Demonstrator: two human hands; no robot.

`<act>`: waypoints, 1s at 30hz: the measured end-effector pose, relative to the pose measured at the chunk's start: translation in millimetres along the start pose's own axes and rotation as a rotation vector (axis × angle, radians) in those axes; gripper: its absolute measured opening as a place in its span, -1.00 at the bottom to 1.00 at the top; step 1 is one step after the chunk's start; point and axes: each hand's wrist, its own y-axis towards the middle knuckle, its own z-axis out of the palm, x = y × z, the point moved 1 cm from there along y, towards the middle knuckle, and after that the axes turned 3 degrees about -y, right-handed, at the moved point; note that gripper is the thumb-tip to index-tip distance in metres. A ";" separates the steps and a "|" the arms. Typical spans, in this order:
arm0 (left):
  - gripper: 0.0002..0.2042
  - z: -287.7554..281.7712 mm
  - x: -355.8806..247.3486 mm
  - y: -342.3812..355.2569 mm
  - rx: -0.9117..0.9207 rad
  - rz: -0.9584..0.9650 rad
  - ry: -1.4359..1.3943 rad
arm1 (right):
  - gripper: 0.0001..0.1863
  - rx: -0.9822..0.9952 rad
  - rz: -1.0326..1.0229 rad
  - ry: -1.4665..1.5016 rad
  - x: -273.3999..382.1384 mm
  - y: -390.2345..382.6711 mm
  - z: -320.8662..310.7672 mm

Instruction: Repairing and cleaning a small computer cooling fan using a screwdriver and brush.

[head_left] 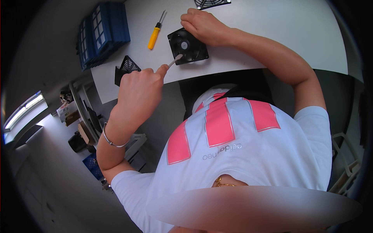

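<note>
A square black cooling fan (pixel 189 46) lies on the white table, its round hub and blades facing up. My right hand (pixel 204 26) is closed over the fan's far right edge, fingers curled; exactly where the fingertips grip is hidden. My left hand (pixel 142 90) is closed around a thin whitish toothbrush (pixel 175 60), most of its handle hidden in the fist. The brush's head reaches the fan's near left side, at the blades beside the hub. A screwdriver (pixel 154 37) with a yellow handle lies to the left of the fan.
On the white table (pixel 264 19), a black fan guard (pixel 128 65) sits near the left edge, partly behind my left hand. Another black grille (pixel 212 3) is cut off at the far edge. Blue crates (pixel 104 31) stand at the far left.
</note>
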 end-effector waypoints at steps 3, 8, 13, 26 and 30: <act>-0.66 1.0 3.9 3.5 0.009 0.044 -0.037 | -0.70 -0.051 0.017 0.025 -1.2 -1.1 1.2; -0.73 -0.2 7.2 8.1 -0.081 -0.023 -0.025 | -0.72 -0.129 -0.047 0.039 -0.5 -1.5 -1.1; -0.72 1.0 8.3 3.4 0.015 0.046 -0.245 | -0.73 -0.137 -0.037 0.044 2.4 -2.6 -2.3; -0.72 9.5 -6.0 -6.4 -0.074 0.039 -0.266 | -0.82 -0.146 -0.028 0.128 6.4 2.5 -10.8; -0.71 8.2 5.6 -0.5 0.019 -0.025 -0.794 | -0.82 -0.144 -0.042 0.118 -1.2 3.7 -9.5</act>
